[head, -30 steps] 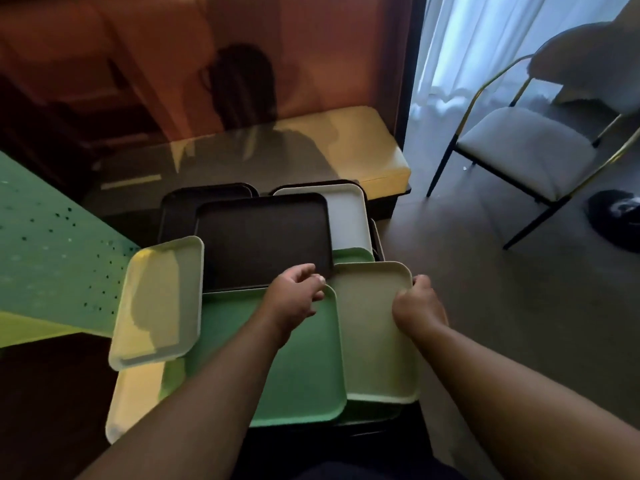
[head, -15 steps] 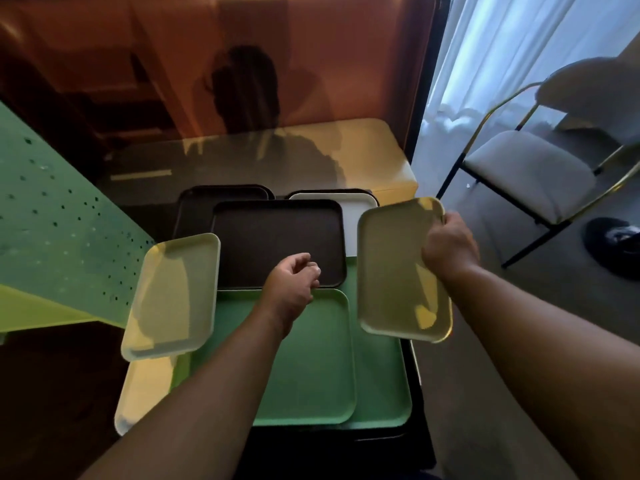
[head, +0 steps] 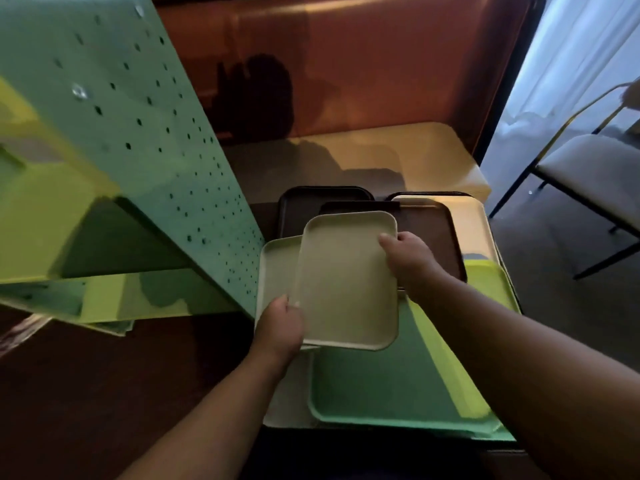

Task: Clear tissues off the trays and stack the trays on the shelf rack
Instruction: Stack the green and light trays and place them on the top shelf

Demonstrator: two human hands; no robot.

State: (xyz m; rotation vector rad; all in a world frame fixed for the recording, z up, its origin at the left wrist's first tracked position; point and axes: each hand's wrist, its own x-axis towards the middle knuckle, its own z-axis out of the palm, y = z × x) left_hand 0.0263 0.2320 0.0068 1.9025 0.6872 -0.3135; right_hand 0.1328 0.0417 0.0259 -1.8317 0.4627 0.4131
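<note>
A small cream tray (head: 346,282) is held over the tray pile. My right hand (head: 408,258) grips its right edge and my left hand (head: 282,327) grips its near left corner. It lies partly over a second cream tray (head: 277,268) to its left. Under them sit a large green tray (head: 391,382), a brown tray (head: 429,233), a black tray (head: 304,202) and a white tray (head: 467,220). The green perforated shelf rack (head: 145,140) stands at the left. No tissues are visible.
A chair (head: 588,168) with a gold frame stands at the right by a white curtain. A pale tabletop (head: 398,154) lies beyond the trays against a reddish wall. Dark floor lies at the left below the rack.
My right hand has carried the cream tray from the right side leftward over the other cream tray. My left hand has taken hold of its near corner. The view has swung left toward the rack.
</note>
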